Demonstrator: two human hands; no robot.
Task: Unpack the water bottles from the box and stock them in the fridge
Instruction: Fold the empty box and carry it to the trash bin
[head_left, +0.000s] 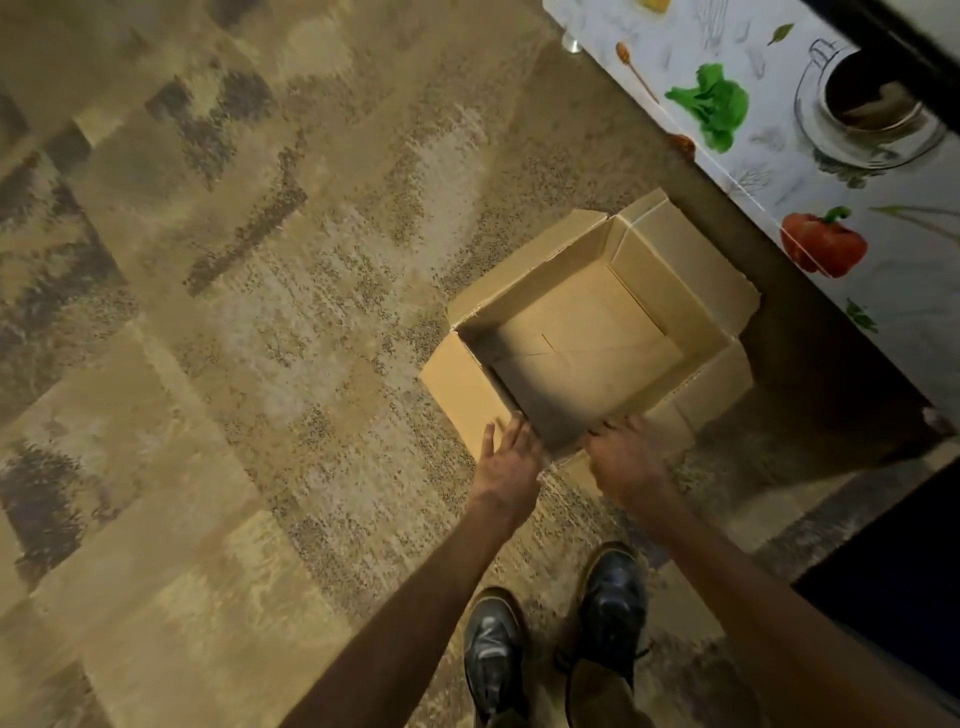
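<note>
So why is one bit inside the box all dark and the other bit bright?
In the head view, the cardboard box has a floor that is lit at the far side and shaded at the near corner, likely by its own near walls. The carpet under the tablecloth edge is dark too. The whole picture is dim, yellowish and a little soft.

The mottled tan-and-grey patterned floor carries an open brown cardboard box, its flaps splayed outward. Just beside it stand two dark laced shoes. A small metal table foot rests well apart.
</note>
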